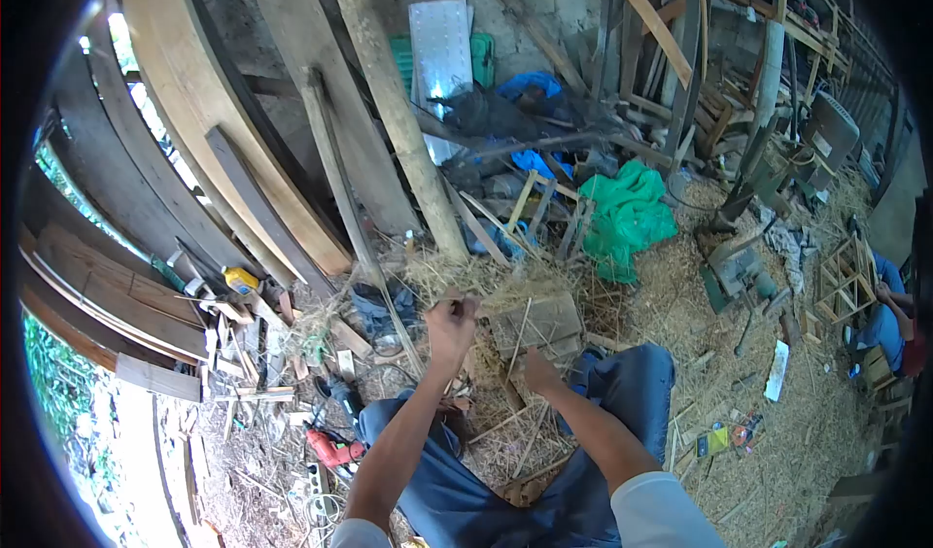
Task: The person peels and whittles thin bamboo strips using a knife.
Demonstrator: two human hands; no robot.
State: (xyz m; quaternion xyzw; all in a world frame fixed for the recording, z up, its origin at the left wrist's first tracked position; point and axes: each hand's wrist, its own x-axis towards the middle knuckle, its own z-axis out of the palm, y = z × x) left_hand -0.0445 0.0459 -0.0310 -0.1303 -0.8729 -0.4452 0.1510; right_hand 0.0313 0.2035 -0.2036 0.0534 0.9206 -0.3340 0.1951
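Note:
My left hand (452, 323) is raised over the littered ground between my knees, its fingers curled closed. Dry straw-like fibres (515, 288) lie just beyond it; whether any are in its fingers is unclear. Lower and to the right, my right hand (537, 371) is closed above a flat wooden block (536, 325). A thin pale stick (521, 329) slants across that block beside my right fingers. What either hand grips is too small to make out.
A red power drill (333, 448) lies by my left leg, near a yellow bottle (239, 279). Long planks (224, 111) lean at the left. A green sheet (627, 218) is heaped ahead. Another person (886, 320) sits far right beside a wooden frame (844, 281).

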